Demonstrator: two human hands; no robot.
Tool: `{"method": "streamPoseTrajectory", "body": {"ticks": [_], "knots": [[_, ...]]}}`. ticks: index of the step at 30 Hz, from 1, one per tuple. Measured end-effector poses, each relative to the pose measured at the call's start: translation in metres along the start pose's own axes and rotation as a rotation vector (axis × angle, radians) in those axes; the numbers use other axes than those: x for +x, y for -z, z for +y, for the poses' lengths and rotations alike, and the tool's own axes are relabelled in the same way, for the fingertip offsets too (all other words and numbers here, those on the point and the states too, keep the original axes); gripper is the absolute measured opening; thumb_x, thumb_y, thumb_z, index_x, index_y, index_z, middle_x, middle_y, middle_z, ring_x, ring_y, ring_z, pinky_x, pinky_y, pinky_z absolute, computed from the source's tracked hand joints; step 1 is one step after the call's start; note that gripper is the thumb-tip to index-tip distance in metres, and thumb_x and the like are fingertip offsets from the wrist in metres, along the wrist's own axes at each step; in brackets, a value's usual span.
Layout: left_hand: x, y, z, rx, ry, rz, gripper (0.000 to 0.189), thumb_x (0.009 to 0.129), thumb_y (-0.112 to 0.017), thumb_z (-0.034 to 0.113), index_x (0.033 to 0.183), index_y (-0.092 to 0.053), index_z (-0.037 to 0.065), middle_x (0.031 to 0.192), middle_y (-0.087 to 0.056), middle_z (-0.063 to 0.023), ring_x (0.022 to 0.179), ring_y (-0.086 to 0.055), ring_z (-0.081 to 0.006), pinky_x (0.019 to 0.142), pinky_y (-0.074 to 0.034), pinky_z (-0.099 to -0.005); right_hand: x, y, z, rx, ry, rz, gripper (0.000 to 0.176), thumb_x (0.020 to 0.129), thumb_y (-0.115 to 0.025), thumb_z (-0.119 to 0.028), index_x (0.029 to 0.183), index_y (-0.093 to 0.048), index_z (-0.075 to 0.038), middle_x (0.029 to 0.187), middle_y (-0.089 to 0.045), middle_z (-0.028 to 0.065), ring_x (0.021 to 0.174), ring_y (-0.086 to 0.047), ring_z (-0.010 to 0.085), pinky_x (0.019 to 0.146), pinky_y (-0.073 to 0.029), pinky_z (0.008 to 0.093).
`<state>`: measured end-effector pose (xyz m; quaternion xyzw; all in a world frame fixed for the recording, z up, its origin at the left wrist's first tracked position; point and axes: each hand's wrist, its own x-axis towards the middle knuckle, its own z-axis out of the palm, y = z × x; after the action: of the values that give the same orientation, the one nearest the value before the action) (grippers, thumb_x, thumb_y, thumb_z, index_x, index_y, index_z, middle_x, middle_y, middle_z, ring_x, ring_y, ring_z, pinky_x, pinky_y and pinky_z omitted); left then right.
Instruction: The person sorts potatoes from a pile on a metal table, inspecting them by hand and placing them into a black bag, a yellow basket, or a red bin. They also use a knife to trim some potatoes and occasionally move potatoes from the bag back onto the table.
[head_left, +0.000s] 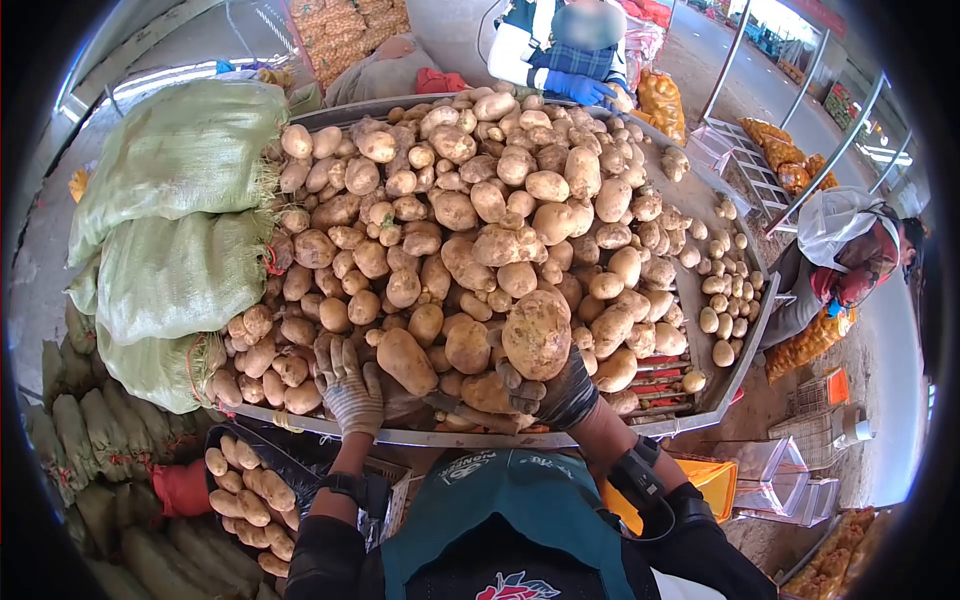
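A big heap of potatoes covers the metal-edged sorting table before me. My left hand, in a pale glove, rests at the heap's near edge with its fingers apart, touching potatoes and holding none. My right hand, in a darker glove, is closed around the lower part of a large, dirt-marked potato, and the potato hides some of its fingers. Between the two hands lies a long potato.
Full green sacks are stacked at the table's left end. Lower left, a dark bag holds potatoes. A yellow crate stands by my right arm. One blue-gloved person is across the table; another person bends at the right.
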<state>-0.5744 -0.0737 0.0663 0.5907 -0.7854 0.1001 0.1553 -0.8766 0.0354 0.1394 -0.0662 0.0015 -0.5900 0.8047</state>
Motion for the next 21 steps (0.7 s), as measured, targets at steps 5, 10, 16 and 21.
{"method": "streamPoseTrajectory", "body": {"ticks": [5,10,16,21], "knots": [[0.001,-0.001,0.0,-0.044,-0.002,0.013,0.06,0.091,-0.051,0.03,0.144,-0.038,0.004,0.154,-0.034,-0.0158,0.148,-0.018,-0.035,0.117,-0.016,-0.054,-0.001,-0.017,0.015,0.0,0.001,0.108,0.067,0.1,-0.037,-0.055,0.135,-0.043,0.001,0.093,-0.064,0.0212,0.048,-0.057,0.0137,0.05,-0.051,0.0316],[0.001,-0.001,0.001,-0.048,0.013,0.002,0.058,0.092,-0.051,0.03,0.144,-0.04,0.005,0.154,-0.035,-0.0158,0.148,-0.018,-0.0347,0.118,-0.013,-0.0547,-0.013,0.006,0.028,-0.241,0.017,0.095,0.068,0.096,-0.047,-0.057,0.129,-0.045,0.002,0.082,-0.065,0.0187,0.045,-0.057,0.0137,0.044,-0.049,0.0276],[0.0,-0.004,0.0,-0.024,0.022,-0.004,0.058,0.093,-0.051,0.03,0.144,-0.04,0.006,0.154,-0.034,-0.0149,0.148,-0.018,-0.0336,0.118,-0.015,-0.0535,-0.029,0.016,0.016,0.178,-0.189,-0.24,0.073,0.094,-0.044,-0.061,0.128,-0.044,0.004,0.075,-0.064,0.018,0.042,-0.056,0.0152,0.038,-0.045,0.0279],[0.0,-0.008,-0.001,-0.023,-0.002,0.045,0.056,0.092,-0.052,0.027,0.143,-0.042,0.005,0.154,-0.034,-0.0146,0.147,-0.02,-0.0335,0.116,-0.019,-0.0528,-0.049,0.028,-0.005,0.222,-0.154,-0.174,0.073,0.095,-0.041,-0.06,0.129,-0.045,0.005,0.078,-0.065,0.0191,0.044,-0.058,0.0186,0.04,-0.047,0.031]]}}
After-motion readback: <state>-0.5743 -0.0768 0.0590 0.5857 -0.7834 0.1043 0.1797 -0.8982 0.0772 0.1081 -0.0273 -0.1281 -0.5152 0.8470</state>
